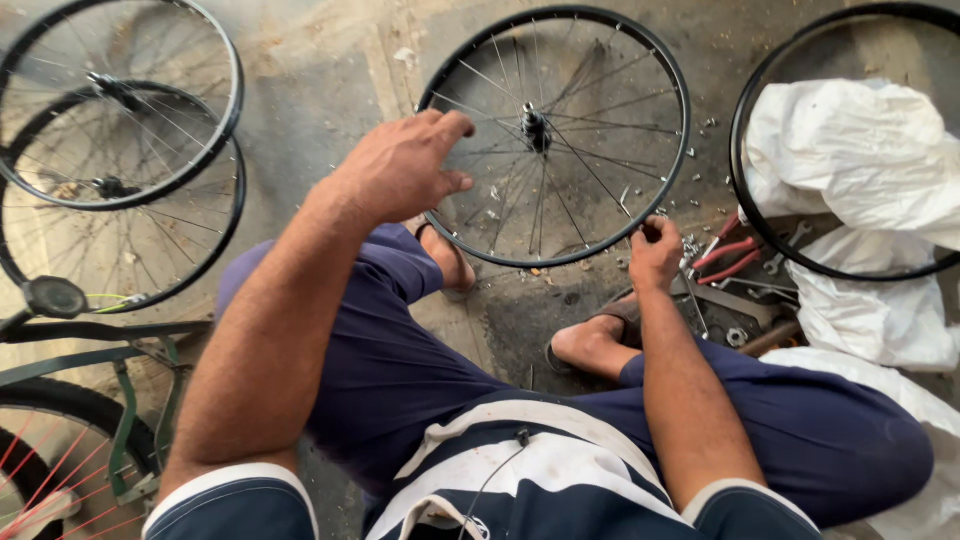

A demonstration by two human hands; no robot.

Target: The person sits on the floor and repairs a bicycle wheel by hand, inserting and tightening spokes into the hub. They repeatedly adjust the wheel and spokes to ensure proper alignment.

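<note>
Left hand [400,165] is spreading its fingers loosely over the near-left rim of a black spoked bicycle wheel [556,135], grasping nothing, apparently steadying the rim where it is lying flat on the concrete floor [330,80]. Right hand [655,252] is pinching closed at the wheel's lower-right edge, seemingly on a spoke end or a small fitting; what sits between the fingertips is too small to make out. The person is squatting, sandalled feet planted just beside the wheel, which is keeping it within reach of both arms. Red-handled pliers [725,258] and loose metal parts are lying close by the right hand, near to grab. Two more wheels [120,150] are resting overlapped at upper left, well apart. White sheeting [850,160] is draping across another rim [745,120] at right, and a green bicycle frame [125,400] is standing at lower left.
</note>
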